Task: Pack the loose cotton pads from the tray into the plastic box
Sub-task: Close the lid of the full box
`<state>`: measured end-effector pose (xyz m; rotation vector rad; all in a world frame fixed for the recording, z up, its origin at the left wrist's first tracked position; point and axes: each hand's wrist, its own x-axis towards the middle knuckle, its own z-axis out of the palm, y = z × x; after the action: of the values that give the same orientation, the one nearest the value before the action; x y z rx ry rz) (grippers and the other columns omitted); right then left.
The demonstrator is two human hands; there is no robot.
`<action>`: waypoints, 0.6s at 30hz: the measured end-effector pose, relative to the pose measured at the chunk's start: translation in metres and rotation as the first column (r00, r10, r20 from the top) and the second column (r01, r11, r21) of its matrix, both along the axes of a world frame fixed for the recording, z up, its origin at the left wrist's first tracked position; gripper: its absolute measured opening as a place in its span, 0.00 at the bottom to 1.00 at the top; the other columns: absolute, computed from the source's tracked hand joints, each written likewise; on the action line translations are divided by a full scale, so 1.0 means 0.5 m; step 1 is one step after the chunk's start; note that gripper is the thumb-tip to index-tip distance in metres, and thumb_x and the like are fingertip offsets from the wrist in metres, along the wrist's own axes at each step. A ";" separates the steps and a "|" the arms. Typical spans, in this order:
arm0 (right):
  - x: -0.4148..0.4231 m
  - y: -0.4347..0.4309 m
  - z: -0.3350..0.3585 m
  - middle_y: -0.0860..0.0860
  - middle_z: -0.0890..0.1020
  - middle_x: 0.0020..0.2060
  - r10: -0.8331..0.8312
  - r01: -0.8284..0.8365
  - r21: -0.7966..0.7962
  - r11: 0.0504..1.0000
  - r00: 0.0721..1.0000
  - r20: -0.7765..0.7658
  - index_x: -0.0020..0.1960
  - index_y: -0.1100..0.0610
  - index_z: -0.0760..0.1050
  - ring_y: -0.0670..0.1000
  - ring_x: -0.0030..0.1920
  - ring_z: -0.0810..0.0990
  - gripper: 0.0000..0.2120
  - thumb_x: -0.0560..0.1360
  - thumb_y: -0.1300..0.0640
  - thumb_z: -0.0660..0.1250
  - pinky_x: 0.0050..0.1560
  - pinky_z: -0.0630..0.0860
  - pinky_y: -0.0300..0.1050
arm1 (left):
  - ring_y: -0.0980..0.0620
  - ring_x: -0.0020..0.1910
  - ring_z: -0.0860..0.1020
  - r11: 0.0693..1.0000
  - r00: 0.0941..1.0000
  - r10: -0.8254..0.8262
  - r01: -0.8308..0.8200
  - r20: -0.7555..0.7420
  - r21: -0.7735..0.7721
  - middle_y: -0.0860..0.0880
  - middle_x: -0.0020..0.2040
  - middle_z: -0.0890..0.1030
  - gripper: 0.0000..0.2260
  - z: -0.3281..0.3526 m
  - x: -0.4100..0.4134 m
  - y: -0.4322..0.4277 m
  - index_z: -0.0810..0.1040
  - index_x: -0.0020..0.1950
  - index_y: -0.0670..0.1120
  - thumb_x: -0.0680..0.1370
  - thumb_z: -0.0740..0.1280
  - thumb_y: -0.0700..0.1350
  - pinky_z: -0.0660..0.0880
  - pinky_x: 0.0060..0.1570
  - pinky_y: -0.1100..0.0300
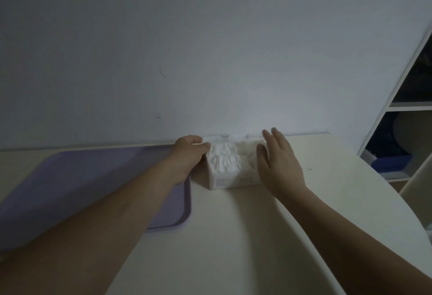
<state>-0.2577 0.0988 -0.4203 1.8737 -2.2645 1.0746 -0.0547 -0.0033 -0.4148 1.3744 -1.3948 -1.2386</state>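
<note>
The clear plastic box [230,181] stands on the table against the wall, its lid raised behind it. White cotton pads [223,158] fill its left part. My left hand [188,154] grips the box's left end, thumb over the rim near the pads. My right hand [279,161] hovers flat at the box's right side with fingers apart, holding nothing. The purple tray [93,177] lies left of the box under my left forearm, and no pads show on its visible surface.
The white table [233,236] curves away at the right edge. A white shelf unit [402,107] with dark and blue items stands at the far right. A plain wall rises directly behind the box.
</note>
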 end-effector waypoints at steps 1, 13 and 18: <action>-0.002 0.000 0.001 0.55 0.69 0.75 -0.051 0.044 0.072 0.996 0.993 0.105 0.75 0.55 0.67 0.58 0.76 0.66 0.22 0.85 0.49 0.53 0.72 0.66 0.54 | 0.45 0.54 0.84 0.999 0.999 -0.021 0.022 -0.035 0.035 0.44 0.54 0.84 0.18 -0.001 -0.002 0.001 0.78 0.64 0.42 0.77 0.75 0.43 0.80 0.61 0.52; 0.035 0.024 -0.009 0.53 0.81 0.63 -0.046 0.217 -0.063 0.974 0.465 0.884 0.64 0.53 0.75 0.53 0.60 0.79 0.15 0.82 0.53 0.55 0.63 0.74 0.50 | 0.54 0.43 0.83 0.957 0.993 -0.104 0.113 0.049 -0.269 0.50 0.46 0.86 0.19 0.020 0.053 0.085 0.84 0.51 0.53 0.75 0.70 0.28 0.80 0.47 0.63; 0.047 0.048 -0.012 0.49 0.84 0.58 -0.004 0.111 -0.022 0.994 0.231 0.973 0.60 0.52 0.81 0.53 0.61 0.81 0.28 0.78 0.34 0.54 0.69 0.73 0.56 | 0.48 0.60 0.83 0.969 0.981 -0.190 0.183 -0.029 -0.169 0.48 0.57 0.86 0.22 0.051 0.090 0.128 0.86 0.53 0.52 0.73 0.67 0.26 0.78 0.65 0.52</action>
<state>-0.2344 0.1227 -0.4260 0.9983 -2.5109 2.9145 -0.0099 0.0606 -0.3896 1.1161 -1.5866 -1.2339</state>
